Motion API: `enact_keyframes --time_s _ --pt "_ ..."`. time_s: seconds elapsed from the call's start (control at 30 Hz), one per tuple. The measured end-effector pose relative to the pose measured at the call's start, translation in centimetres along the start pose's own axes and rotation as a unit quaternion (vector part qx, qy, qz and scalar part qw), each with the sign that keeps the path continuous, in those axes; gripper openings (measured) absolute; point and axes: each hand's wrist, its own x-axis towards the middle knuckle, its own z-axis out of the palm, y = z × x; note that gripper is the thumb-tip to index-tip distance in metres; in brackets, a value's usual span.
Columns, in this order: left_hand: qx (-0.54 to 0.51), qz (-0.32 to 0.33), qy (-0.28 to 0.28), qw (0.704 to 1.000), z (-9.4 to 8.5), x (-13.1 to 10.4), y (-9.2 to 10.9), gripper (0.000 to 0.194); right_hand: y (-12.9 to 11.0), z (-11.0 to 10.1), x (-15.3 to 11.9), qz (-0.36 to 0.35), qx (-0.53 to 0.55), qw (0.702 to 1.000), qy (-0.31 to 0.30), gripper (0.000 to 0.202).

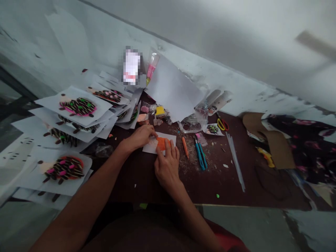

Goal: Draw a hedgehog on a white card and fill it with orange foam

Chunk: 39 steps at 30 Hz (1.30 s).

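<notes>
A small white card (151,149) lies on the dark table, with a patch of orange modelling clay (162,142) and a paler patch beside it on the left. My right hand (168,164) rests over the lower right of the card, its fingers stretched out and pressing on the orange clay. At the card's upper left, my left hand (141,136) touches the edge of the clay with slightly bent fingers; its fingertips are partly hidden. Right of the card lie an orange marker-like stick (185,147) and blue-handled scissors (201,154).
Stacked paper sheets with clay hedgehogs (78,105) fill the left side. Behind the card are a yellow clay block (160,111), clear plastic wrapping (195,120) and a large white sheet (174,87). Farther right lie red-yellow scissors (222,123), clear sticks (235,162) and brown cardboard (278,150).
</notes>
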Motion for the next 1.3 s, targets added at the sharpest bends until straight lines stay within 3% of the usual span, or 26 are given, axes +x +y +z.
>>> enact_keyframes --time_s 0.27,0.5,0.7,1.0,1.3 --pt "0.000 -0.014 -0.006 1.000 0.1 0.1 0.1 0.050 -0.3 0.7 0.4 0.000 -0.003 1.000 -0.013 0.049" --pt "-0.028 -0.004 0.009 1.000 0.0 0.1 -0.3 0.041 0.1 0.1 -0.3 0.010 0.009 1.000 0.013 0.044" --pt "-0.085 -0.063 0.002 0.994 -0.8 0.0 -0.1 0.034 -0.1 0.1 -0.8 0.000 0.012 1.000 0.008 0.043" --pt "-0.102 -0.063 -0.006 0.993 -1.5 0.0 0.3 0.029 0.1 0.2 -0.6 -0.002 0.035 0.999 0.017 0.035" --pt "-0.103 -0.066 -0.004 0.992 -1.5 -0.1 0.4 0.030 -0.3 0.5 -0.4 0.006 0.018 1.000 0.002 0.041"
